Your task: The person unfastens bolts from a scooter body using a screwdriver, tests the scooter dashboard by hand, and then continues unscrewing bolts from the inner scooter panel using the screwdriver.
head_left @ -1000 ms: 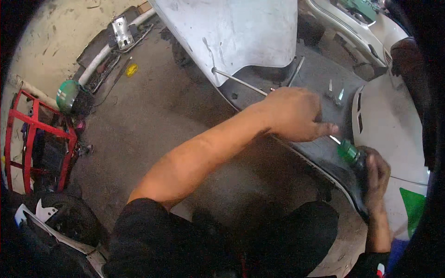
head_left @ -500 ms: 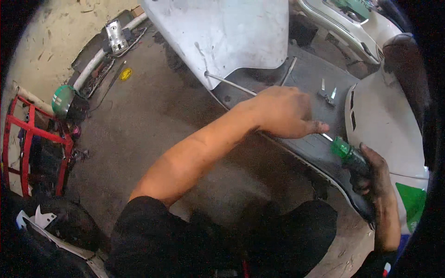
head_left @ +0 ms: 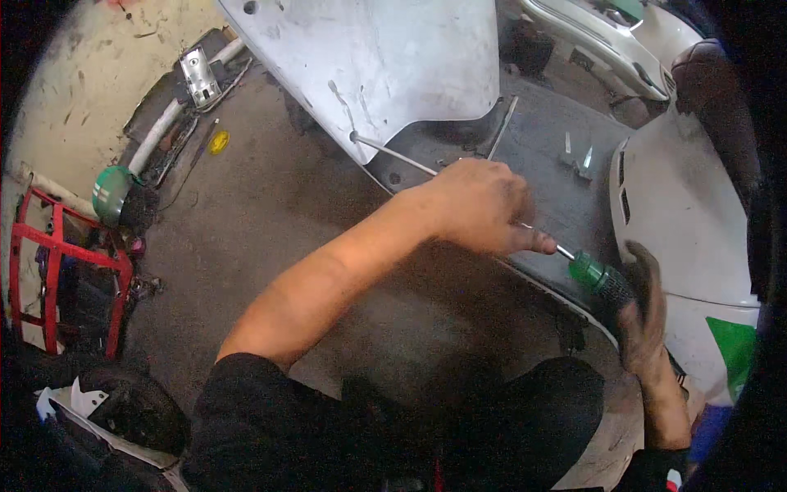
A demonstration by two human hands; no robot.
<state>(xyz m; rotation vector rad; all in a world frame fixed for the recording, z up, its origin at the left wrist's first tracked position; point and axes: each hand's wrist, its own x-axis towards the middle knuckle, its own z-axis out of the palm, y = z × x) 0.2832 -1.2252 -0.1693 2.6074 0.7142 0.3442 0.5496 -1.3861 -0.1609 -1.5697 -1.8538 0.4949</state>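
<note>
A long screwdriver (head_left: 397,157) with a green and black handle slants across the middle. Its tip meets a hole near the lower corner of the white scooter panel (head_left: 393,57). Closed round the thin metal shaft is my left hand (head_left: 484,205), its thumb pointing toward the handle. At the handle's end, my right hand (head_left: 646,320) keeps the handle against its palm, with a finger or thumb stretched upward. Beneath both hands runs the dark scooter footboard (head_left: 566,209). Small metal pieces (head_left: 585,160) lie on it beside the pale rear body panel (head_left: 680,213).
At the left stand a red metal frame (head_left: 57,246) and a green rounded object (head_left: 111,193). A silver metal part (head_left: 197,75) rests by the wall, with a yellow disc (head_left: 218,142) on the floor. Another white vehicle (head_left: 607,41) is at the far right. A wheel (head_left: 147,410) shows lower left.
My left hand has shifted slightly left along with the screwdriver. My right hand has moved left and turned on the handle, its grip looser. The view has shifted a little.
</note>
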